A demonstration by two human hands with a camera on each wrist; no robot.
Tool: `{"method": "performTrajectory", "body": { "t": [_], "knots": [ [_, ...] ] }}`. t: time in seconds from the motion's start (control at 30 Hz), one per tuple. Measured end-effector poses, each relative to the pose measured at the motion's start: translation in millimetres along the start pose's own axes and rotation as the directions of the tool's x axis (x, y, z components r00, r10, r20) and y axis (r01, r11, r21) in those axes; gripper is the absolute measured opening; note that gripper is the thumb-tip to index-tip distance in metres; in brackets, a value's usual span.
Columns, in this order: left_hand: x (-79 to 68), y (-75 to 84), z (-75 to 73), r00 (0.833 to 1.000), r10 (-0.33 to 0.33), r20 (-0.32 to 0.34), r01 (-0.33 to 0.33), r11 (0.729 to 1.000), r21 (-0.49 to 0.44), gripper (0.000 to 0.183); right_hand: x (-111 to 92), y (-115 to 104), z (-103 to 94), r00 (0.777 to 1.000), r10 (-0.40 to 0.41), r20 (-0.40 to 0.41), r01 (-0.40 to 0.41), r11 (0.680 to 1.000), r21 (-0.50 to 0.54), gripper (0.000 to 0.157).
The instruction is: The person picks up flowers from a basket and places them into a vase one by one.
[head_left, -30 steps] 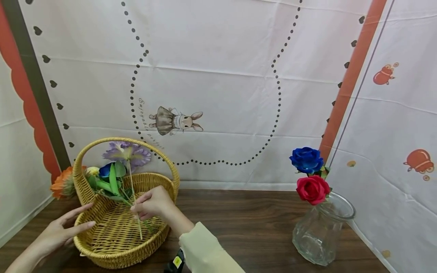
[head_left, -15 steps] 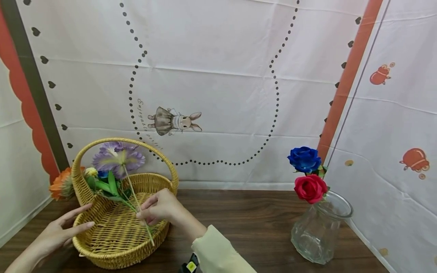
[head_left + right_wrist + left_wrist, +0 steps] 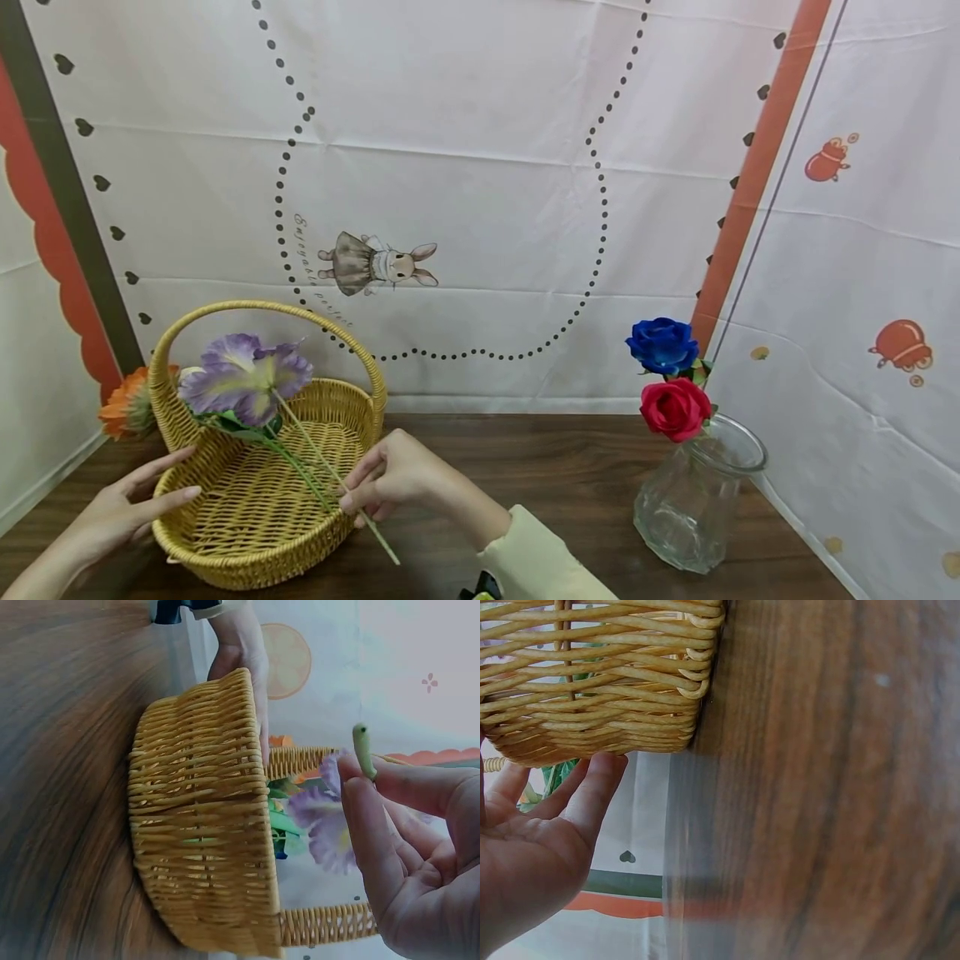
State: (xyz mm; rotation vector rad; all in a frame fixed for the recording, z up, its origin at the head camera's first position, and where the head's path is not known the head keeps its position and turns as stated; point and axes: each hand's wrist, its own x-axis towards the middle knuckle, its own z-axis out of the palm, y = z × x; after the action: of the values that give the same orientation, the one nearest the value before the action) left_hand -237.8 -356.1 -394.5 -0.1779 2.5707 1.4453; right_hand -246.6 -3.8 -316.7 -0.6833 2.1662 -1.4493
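- We see the right hand [image 3: 397, 475] with its grip closed on a long, thin green stem [image 3: 315, 442] – finger and thumb pinch it near the low end.
- At the top of that stem we see a big purple flower with ruffled petals [image 3: 243, 379]. It is over the back left of the basket, and the stem slants down across the basket's right front rim.
- The right wrist view shows us the cut end of the stem poking out past the fingertips.
- We see the left hand [image 3: 112, 517] by the left side of the round yellow woven basket [image 3: 247, 562]. Its grip is apart, with long, spread fingers at the rim – it holds nothing.
- Inside the basket we see green leaves and more stems, leaning to the left. A fluffy orange flower [image 3: 127, 406] peeks out past the handle.
- Well apart, on the right, we see a clear glass vase [image 3: 686, 517]. A velvety blue rose [image 3: 662, 345] and a bright red rose [image 3: 677, 408] lean out of it.
- The basket and vase stand on a dark brown wooden tabletop [image 3: 540, 475].
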Motion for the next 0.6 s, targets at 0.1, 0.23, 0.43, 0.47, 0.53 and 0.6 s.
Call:
{"method": "performTrajectory", "body": {
  "t": [0.1,0.23,0.43,0.47,0.53,0.6],
  "knots": [
    [0.5,-1.4,-0.4,1.0,0.0,-0.001,0.0,1.0,0.008,0.084,-10,5,-6.3,0.999,-0.02,0.035,0.02,1.0,0.0,0.009],
    [0.8,-3.3,-1.2,1.0,-0.001,-0.002,0.001,1.0,0.009,0.084,-22,10,-15.2,0.998,-0.035,0.052,0.034,0.999,0.011,0.011],
    [0.6,-2.8,-0.7,1.0,0.002,0.008,-0.002,1.0,-0.01,0.082,-38,18,-27.4,0.998,-0.049,0.047,0.048,0.998,0.042,0.011],
    [0.6,-2.5,-0.4,1.0,0.001,0.008,-0.001,1.0,-0.008,0.082,-41,19,-29.6,0.997,-0.055,0.048,0.053,0.998,0.041,0.011],
    [0.7,-1.8,-0.2,1.0,-0.006,0.006,0.006,1.0,-0.001,0.083,-47,21,-34.1,0.996,-0.07,0.052,0.068,0.997,0.036,0.012],
    [0.9,-1.2,-0.7,1.0,-0.013,0.001,0.013,1.0,0.009,0.084,-54,23,-39.0,0.995,-0.086,0.058,0.084,0.996,0.029,0.012]
  ]
}}
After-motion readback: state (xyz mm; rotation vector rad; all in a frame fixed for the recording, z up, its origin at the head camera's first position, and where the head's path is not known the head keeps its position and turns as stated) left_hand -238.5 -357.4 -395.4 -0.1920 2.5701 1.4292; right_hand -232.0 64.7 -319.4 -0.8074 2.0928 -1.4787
